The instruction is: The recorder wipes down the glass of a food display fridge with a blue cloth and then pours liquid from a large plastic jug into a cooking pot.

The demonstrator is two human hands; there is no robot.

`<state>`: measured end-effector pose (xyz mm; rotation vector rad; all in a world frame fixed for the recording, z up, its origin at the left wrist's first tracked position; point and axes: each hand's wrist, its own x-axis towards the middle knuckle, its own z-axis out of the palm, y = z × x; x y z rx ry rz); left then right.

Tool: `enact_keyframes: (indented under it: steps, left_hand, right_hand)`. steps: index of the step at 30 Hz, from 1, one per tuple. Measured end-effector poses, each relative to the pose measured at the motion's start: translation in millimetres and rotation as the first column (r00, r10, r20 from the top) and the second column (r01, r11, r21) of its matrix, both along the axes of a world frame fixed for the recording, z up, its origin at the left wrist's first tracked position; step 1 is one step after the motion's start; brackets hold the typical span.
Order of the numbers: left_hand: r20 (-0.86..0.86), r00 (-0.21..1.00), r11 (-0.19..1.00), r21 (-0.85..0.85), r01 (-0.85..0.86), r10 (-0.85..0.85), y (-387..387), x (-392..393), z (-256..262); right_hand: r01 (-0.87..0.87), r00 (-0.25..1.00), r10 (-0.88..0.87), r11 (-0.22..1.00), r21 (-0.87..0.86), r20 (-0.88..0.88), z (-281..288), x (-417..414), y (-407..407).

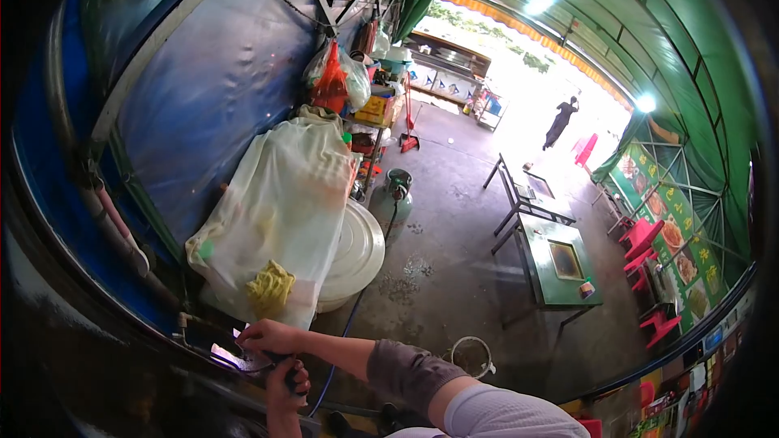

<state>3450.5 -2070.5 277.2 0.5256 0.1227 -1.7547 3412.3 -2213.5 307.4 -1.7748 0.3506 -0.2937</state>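
My left hand (pixel 287 382) is wrapped around a black-handled tool (pixel 297 378); the rest of the tool is hard to make out. Just above it, my right hand (pixel 271 337) reaches across with bent fingers beside a shiny metal surface (pixel 226 355). Whether those fingers pinch something is too dark and small to tell. A grey-brown sleeve (pixel 414 365) covers part of my right forearm. Beyond the hands, a crumpled yellow cloth (pixel 271 287) lies on a pale sheet (pixel 280 194) draped over a stand or table.
A large white-lidded tub (pixel 353 249) and a gas cylinder (pixel 392 201) stand beside the sheet. A blue hose (pixel 350 322) runs along the floor. Near my right arm is a bucket (pixel 471 356); metal tables (pixel 557 289) stand farther right. A person (pixel 560 123) is at the bright opening.
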Motion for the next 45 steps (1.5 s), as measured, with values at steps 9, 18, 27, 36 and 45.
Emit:
enact_keyframes:
  steps: [9,18,27,36,45]
  left_hand:
    - [0.627,0.778,0.978,0.182,-0.099,-0.038,-15.5,-3.0,-38.3]
    - [0.926,-0.031,0.915,0.365,-0.174,-0.376,-25.4,4.7,-115.8]
    - [0.967,-0.224,0.989,0.098,-0.107,-0.120,-20.9,-10.9,-54.3]
    - [0.993,0.116,0.995,-0.047,0.082,0.038,-3.3,-29.6,-131.8]
    - [0.969,-0.093,0.819,0.244,0.519,-0.230,-1.8,-145.6,-123.7]
  right_hand:
    - [0.251,0.947,-0.299,0.920,-0.302,-0.121,-42.2,15.9,16.0]
    - [0.502,0.720,-0.637,0.752,-0.428,-0.276,-34.9,26.2,58.9]
    - [0.563,0.811,-0.582,0.803,-0.194,-0.056,-77.1,-25.3,38.7]
    - [0.856,0.429,-0.796,0.510,-0.091,-0.427,-136.6,-294.7,135.7]
    - [0.907,-0.390,-0.674,-0.399,-0.135,-0.627,-173.4,-527.9,437.0]
